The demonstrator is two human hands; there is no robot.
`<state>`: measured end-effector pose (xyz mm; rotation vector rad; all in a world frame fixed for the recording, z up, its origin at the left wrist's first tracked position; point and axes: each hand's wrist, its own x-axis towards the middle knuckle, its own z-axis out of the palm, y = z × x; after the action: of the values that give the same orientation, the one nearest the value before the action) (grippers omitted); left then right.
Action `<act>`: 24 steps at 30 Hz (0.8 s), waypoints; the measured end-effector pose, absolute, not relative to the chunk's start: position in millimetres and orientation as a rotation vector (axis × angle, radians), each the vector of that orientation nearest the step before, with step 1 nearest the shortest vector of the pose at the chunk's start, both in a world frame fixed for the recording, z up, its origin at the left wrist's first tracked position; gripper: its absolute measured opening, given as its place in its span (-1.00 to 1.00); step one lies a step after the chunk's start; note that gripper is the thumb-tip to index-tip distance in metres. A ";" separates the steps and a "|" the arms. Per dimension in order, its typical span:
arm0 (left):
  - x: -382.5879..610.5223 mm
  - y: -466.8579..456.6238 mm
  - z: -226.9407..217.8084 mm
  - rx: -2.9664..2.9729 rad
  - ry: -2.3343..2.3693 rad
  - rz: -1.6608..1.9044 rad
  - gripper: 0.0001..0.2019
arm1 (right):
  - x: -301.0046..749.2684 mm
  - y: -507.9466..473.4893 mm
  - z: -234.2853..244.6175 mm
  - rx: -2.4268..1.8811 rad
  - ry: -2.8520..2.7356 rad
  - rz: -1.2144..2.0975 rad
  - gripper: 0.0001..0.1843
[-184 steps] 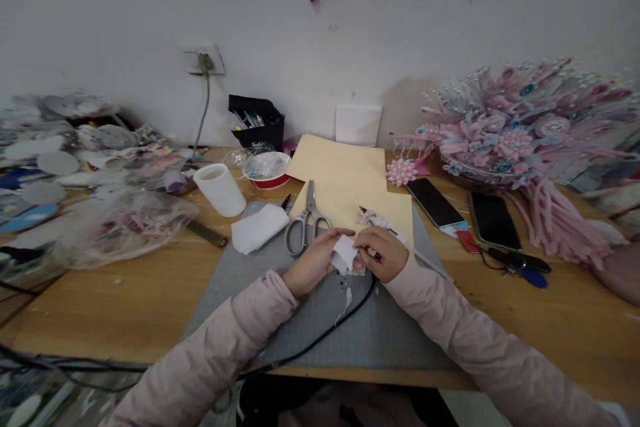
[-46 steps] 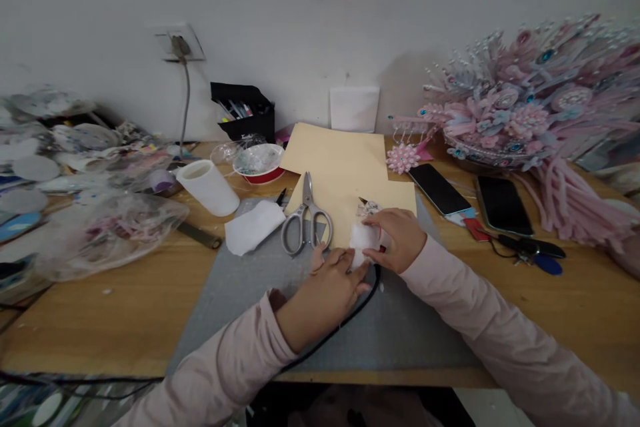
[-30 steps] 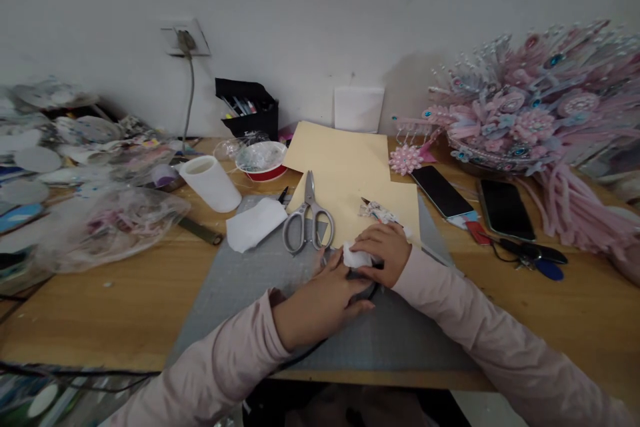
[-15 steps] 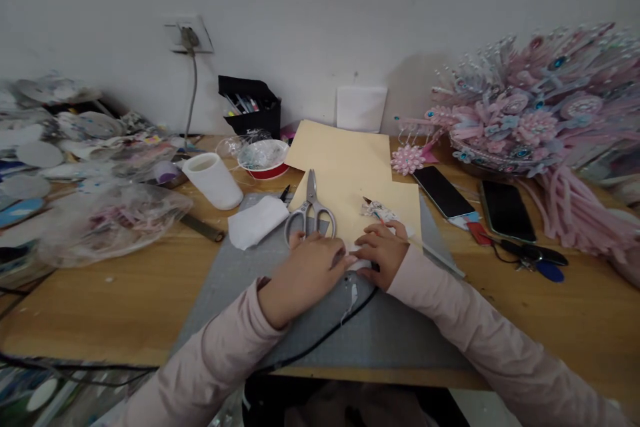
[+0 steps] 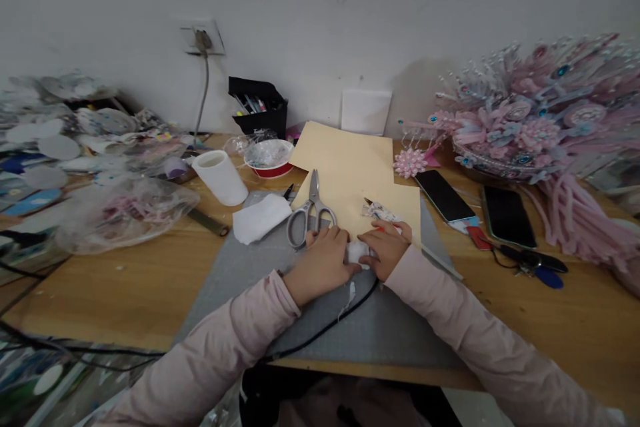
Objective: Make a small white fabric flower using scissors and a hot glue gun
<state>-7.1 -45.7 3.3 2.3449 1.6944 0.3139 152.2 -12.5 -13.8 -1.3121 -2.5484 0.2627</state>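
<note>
Between my hands, over the grey cutting mat [image 5: 320, 340], is a small white roll [image 5: 357, 253]; whether it is cloth or paper I cannot tell. My left hand [image 5: 326, 261] grips its left end with curled fingers. On its right end, my right hand [image 5: 386, 247] presses thumb and fingers. A crumpled pale piece with a dark tip [image 5: 379, 211] lies just beyond the right fingers, with something red beside it. Grey-handled scissors [image 5: 313, 203] rest points away, just beyond my left hand. Cream card sheets [image 5: 350, 157] lie under and behind them.
A white scrap [image 5: 261, 219], a white roll [image 5: 220, 177] and a red-rimmed bowl [image 5: 270, 159] stand left. Plastic bags [image 5: 125, 213] crowd farther left. Two phones [image 5: 445, 195], keys [image 5: 525, 267] and a pink beaded headdress [image 5: 525, 120] are right. A black cable [image 5: 325, 328] crosses the mat.
My left hand has turned and drawn slightly back, so more of the white roll shows between my hands. The whole view has shifted a little.
</note>
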 end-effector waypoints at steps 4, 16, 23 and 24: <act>-6.1 -44.1 -0.3 2.264 1.643 0.364 -0.68 | 151.1 -9.8 -14.9 -1.301 -2.531 0.343 -0.64; -12.0 -41.2 7.5 1.554 1.232 1.004 -0.66 | 153.3 -3.6 -0.6 -1.183 -1.980 0.750 -0.75; -8.8 -41.0 5.5 1.283 0.996 0.900 -0.68 | 153.5 -6.2 2.5 -1.108 -1.766 1.012 -0.73; -8.7 -40.9 5.3 1.271 0.992 0.915 -0.67 | 153.2 -6.5 2.6 -1.082 -1.756 0.994 -0.73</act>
<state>-8.7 -40.9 5.3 1.2710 0.9922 0.9150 153.2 -6.5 2.6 -1.0822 -1.7564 0.9939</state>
